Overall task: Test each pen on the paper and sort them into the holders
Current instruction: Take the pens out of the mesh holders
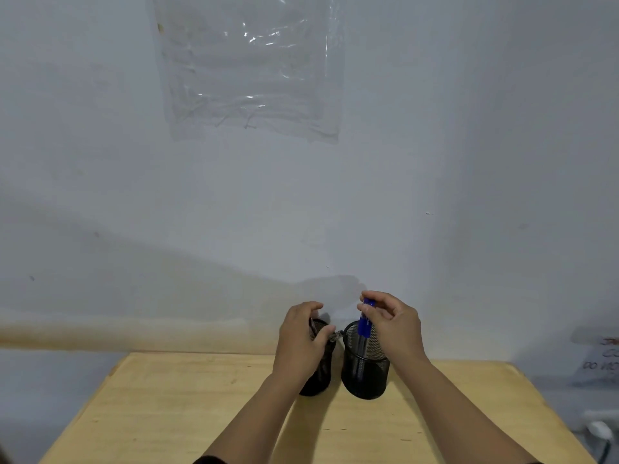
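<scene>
Two black mesh holders stand side by side at the far edge of the wooden table [167, 396]. My right hand [392, 324] pinches the blue cap end of a pen [364, 324] that stands upright inside the right holder [366, 370]. My left hand [303, 339] covers the rim of the left holder [318, 380], its fingers closed around something small and dark there that I cannot make out. No test paper is in view.
A pale wall rises directly behind the table, with a clear plastic sheet [251, 68] taped high on it. At the far right sit a handwritten note [599, 360] and a white plug [599, 430] off the table's edge.
</scene>
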Demonstrator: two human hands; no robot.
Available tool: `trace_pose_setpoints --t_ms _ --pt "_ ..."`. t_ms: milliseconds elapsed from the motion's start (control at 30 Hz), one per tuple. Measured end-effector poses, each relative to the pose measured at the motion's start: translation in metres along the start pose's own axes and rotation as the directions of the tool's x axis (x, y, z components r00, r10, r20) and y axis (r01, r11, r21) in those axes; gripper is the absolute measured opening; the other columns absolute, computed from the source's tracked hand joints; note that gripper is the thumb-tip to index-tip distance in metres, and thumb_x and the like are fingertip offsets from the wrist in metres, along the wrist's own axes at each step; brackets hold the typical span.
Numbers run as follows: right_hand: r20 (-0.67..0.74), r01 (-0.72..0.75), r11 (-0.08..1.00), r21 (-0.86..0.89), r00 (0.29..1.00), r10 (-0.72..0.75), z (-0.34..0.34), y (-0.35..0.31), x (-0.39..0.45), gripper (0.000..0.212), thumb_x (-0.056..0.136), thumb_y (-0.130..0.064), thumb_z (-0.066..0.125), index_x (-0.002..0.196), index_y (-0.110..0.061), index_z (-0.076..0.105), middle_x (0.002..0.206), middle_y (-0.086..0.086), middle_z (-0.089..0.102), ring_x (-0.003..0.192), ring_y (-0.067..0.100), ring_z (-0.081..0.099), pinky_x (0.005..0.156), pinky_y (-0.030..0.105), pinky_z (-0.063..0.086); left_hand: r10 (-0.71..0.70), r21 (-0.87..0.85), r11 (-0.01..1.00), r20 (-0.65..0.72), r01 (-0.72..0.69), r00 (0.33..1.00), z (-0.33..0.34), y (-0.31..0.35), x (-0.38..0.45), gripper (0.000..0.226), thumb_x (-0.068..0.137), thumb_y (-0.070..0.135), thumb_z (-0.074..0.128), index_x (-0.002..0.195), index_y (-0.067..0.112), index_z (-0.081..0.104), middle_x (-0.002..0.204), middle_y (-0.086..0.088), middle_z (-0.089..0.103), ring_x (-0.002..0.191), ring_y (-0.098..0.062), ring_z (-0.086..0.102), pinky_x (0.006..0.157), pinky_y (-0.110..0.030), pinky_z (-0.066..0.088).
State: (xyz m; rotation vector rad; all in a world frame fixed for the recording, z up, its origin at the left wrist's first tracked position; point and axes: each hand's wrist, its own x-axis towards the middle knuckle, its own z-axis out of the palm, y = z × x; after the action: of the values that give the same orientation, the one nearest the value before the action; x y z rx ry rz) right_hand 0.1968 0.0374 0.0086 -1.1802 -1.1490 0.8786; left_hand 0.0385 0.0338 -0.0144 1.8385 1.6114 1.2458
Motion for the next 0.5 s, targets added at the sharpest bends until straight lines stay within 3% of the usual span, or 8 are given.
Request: trace_pose_setpoints --t_ms 233,333,500 --pt "-0.022 -0.006 1.0 -0.021 1.0 0.006 -0.0069 0.001 0.0028 0.021 0.084 -0.007 0.067 0.103 -0.016 0.07 0.094 -0.005 0.07 0.089 0.001 0.065 0.064 0.007 0.05 0.088 -0.088 0.994 0.303 -0.064 0.949 0.0012 0.0009 0.0046 0.047 0.08 0.034 0.067 0.122 0.027 0.049 0.113 0.008 0.06 0.105 -0.005 0.056 0.095 -0.027 0.046" --pt "-0.034 -0.011 1.0 -0.027 0.999 0.01 -0.0072 0.0026 0.003 0.021 0.084 -0.007 0.067 0.103 -0.016 0.07 0.094 -0.004 0.07 0.089 0.003 0.065 0.064 0.007 0.05 0.084 -0.097 0.994 0.299 -0.057 0.951 0.0 -0.0013 0.0043 0.041 0.079 0.031 0.069 0.116 0.03 0.053 0.106 0.012 0.061 0.103 -0.005 0.057 0.092 -0.023 0.045" --pt "-0.034 -0.022 1.0 -0.019 0.999 0.021 -0.0065 0.0038 0.001 0.021 0.083 -0.006 0.067 0.102 -0.016 0.071 0.094 -0.004 0.071 0.09 0.004 0.067 0.067 0.008 0.052 0.149 -0.042 0.989 0.269 -0.143 0.952 0.0005 0.0035 0.0015 0.013 0.086 0.028 0.061 0.098 0.029 0.061 0.092 0.018 0.063 0.089 0.002 0.056 0.076 -0.007 0.039"
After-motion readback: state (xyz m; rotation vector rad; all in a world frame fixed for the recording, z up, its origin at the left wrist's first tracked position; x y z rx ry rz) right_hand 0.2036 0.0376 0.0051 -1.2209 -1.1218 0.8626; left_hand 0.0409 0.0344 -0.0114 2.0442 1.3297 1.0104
